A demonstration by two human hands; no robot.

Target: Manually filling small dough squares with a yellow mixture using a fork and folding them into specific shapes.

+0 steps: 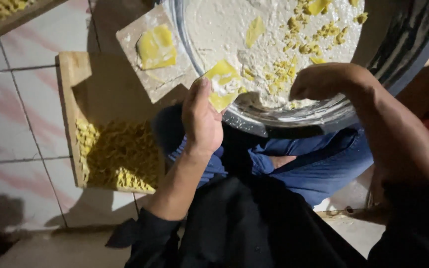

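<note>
We hold a flat yellow dough square (pixel 223 84), dusted white with flour, at the near rim of the big metal bowl (pixel 323 116). It sits tilted like a diamond, and its long diagonal runs from the upper corner over the flour down to the lower corner at the rim. Our left hand (pixel 202 116) is the one on it: the thumb and fingers close on its left and lower edge, with the back of the hand turned to the camera, so we cannot see how firm the pinch is. The square therefore lies just above and to the right of this hand, partly over the bowl.

Our right hand (pixel 323 82) is near it on the right side, apart from the left hand, curled into a loose fist over the flour (pixel 224 30). We cannot tell if something is inside the fist. Small yellow crumbs (pixel 313 37) lie scattered in the flour beyond this hand.

To the left of the bowl, a small floured board (pixel 147 74) carries one more yellow piece (pixel 157 47). Lower left, a wooden tray (pixel 70 74) on the tiled floor (pixel 15 124) holds a heap of little shaped yellow pieces (pixel 120 156).
</note>
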